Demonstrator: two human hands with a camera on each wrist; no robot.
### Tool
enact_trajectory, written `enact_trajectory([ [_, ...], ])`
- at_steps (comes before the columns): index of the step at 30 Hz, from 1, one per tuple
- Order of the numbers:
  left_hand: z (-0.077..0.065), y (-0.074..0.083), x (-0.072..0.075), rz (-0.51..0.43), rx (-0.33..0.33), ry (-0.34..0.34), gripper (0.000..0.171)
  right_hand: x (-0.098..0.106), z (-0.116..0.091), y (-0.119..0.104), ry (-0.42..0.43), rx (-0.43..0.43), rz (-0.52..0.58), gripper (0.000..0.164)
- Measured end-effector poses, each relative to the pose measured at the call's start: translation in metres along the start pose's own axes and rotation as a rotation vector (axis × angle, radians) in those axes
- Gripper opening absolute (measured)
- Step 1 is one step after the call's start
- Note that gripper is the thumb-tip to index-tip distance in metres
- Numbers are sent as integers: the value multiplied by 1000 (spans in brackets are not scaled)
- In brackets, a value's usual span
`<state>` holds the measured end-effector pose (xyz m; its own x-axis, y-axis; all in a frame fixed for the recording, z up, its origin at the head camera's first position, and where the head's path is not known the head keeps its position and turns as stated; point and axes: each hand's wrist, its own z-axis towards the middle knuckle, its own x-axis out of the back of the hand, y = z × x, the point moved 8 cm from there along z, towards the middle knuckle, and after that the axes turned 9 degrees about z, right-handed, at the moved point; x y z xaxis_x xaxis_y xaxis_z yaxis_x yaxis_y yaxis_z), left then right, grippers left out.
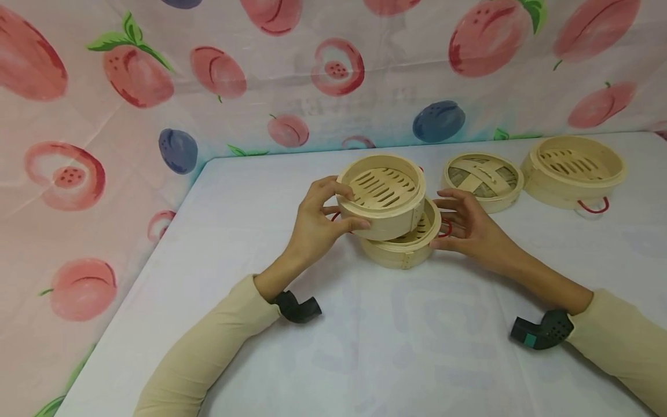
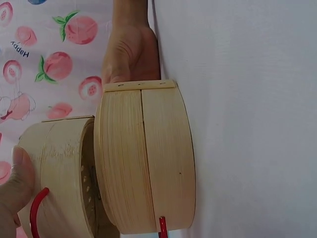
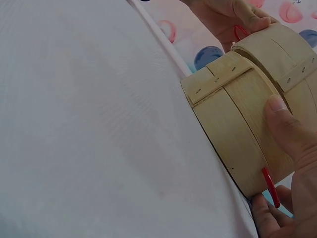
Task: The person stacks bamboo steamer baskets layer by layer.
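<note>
My left hand [image 1: 315, 223] grips a small round bamboo steamer basket [image 1: 388, 226] at its left side, fingers over the rim and thumb along the outer wall. This basket has a slatted floor and sits up and to the left of a second, matching steamer basket [image 1: 388, 255], overlapping its opening. The lower basket rests on the table, and my right hand [image 1: 471, 231] holds its right side around a red handle [image 1: 445, 227]. In the right wrist view the right thumb [image 3: 283, 124] presses the lower basket's wall, with other fingers low near the handle.
A woven bamboo lid [image 1: 484, 179] lies behind my right hand. Beside it at the far right stands another slatted steamer basket [image 1: 563, 191] with a red handle. The white-covered table [image 1: 365, 347] meets a fruit-patterned cloth [image 1: 229, 116] at the back and left.
</note>
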<state>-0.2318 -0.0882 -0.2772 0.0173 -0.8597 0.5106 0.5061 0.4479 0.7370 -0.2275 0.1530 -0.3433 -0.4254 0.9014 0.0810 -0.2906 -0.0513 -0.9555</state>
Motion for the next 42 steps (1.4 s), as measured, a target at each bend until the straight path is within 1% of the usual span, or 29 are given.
enact_trajectory([
  [8, -1, 3, -4, 1, 5, -1, 40, 3, 3, 2, -9, -29, 42, 101],
  [12, -2, 4, -7, 6, 7, -14, 40, 4, 2, 1, -4, -37, 12, 105],
  [15, -2, 5, -9, 12, 0, -18, 40, 5, 2, 0, 8, -35, -38, 105],
  [18, -2, 6, -10, 13, -6, -18, 40, 6, 3, -4, 10, -5, -71, 106],
  [23, -2, 8, -13, 6, -21, -32, 40, 4, 4, -14, -14, 107, -62, 108],
  [26, -2, 9, -15, 5, -30, -40, 40, 3, 4, -20, -15, 154, -71, 108],
  [29, -3, 10, -17, 4, -32, -39, 40, 3, 4, -22, -14, 163, -86, 106],
  [36, -3, 11, -21, -12, -31, -43, 40, 5, 3, -25, 12, 144, -149, 100],
  [42, -4, 13, -22, 0, -37, -42, 41, 7, 3, -27, 3, 184, -99, 94],
])
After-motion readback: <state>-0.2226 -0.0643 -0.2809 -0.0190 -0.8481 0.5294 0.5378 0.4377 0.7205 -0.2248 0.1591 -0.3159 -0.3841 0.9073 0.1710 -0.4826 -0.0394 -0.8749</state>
